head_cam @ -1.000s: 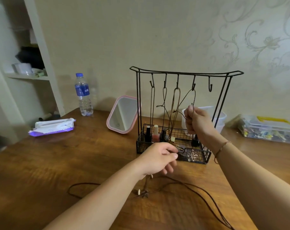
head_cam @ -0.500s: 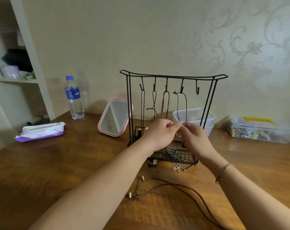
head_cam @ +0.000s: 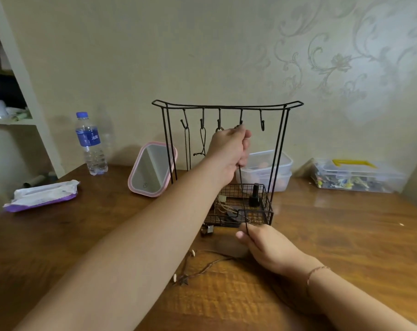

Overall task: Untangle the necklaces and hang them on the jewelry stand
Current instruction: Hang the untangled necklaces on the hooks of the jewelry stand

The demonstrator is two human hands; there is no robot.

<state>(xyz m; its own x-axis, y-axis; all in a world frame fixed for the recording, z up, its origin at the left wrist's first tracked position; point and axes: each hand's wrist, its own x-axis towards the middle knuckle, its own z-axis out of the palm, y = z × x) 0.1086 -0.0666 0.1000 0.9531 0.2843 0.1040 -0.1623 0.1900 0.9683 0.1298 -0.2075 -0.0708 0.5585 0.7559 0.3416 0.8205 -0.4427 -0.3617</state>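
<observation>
Beige floral-patterned wall [head_cam: 322, 68], wooden table [head_cam: 83, 235], perhaps white shelving [head_cam: 23, 91].

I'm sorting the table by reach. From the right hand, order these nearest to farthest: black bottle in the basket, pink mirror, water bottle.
From the right hand:
1. Black bottle, just beyond, in the stand's basket.
2. Pink mirror, back left.
3. Water bottle, far left by the wall.

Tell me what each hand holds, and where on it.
Both hands grip one black cord necklace: left hand its top by the hook, right hand its lower end.
</observation>
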